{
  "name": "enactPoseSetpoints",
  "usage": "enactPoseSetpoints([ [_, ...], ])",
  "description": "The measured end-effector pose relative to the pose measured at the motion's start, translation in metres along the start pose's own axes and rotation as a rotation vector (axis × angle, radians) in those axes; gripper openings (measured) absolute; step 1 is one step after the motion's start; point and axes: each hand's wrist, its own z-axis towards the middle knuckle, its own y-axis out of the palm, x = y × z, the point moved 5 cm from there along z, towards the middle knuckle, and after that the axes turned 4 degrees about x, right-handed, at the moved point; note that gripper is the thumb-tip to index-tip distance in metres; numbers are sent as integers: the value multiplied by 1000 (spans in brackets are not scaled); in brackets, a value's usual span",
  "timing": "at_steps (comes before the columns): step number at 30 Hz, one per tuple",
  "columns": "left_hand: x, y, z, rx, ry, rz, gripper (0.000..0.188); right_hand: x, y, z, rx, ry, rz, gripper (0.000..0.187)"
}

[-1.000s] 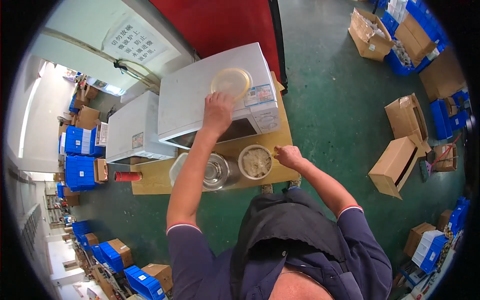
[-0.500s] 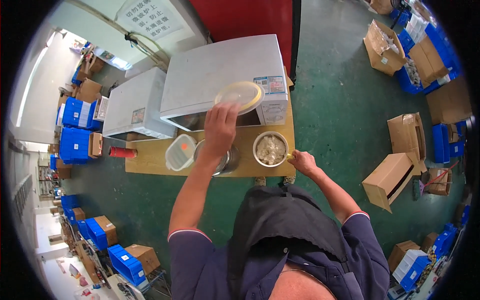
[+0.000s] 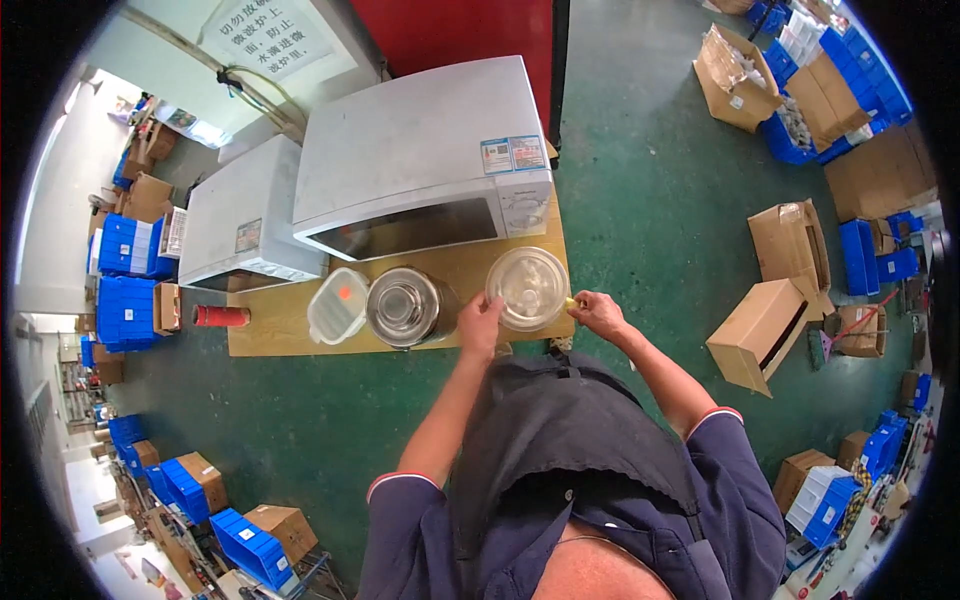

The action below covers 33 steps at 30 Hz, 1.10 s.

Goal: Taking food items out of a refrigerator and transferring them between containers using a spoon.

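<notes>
A clear round lid [image 3: 527, 286] with a pale rim lies over the mouth of a white mug at the table's right end. Pale, lumpy food shows dimly through it. My left hand [image 3: 480, 328] pinches the lid's near left edge. My right hand [image 3: 600, 314] is closed on the mug's yellowish handle [image 3: 571, 303]. Left of the mug stands a shiny round steel pot [image 3: 402, 308]. Beside that pot is a translucent plastic box [image 3: 339, 309] with an orange spot. Whether the lid is seated all round cannot be made out.
Behind the mug stands a large white microwave [image 3: 410, 130], with a smaller one [image 3: 238, 215] to its left. A red cylinder [image 3: 221, 316] lies at the left end of the wooden table [image 3: 270, 335]. Cardboard boxes [image 3: 757, 335] and blue bins [image 3: 858, 258] stand on the right.
My left hand has brought the lid from in front of the microwave down and right onto the mug. The steel pot is now uncovered to view. My right hand stays on the handle.
</notes>
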Motion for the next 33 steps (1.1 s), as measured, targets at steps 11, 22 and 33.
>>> enactPoseSetpoints([
  [11,-27,14,33,27,118,443,34,1,0,0,-40,4,337,42],
  [22,38,53,-10,-136,839,931,58,1,3,23,3,106,100,54],
  [33,42,65,-10,-251,830,985,46,-5,1,23,18,177,-32,57],
])
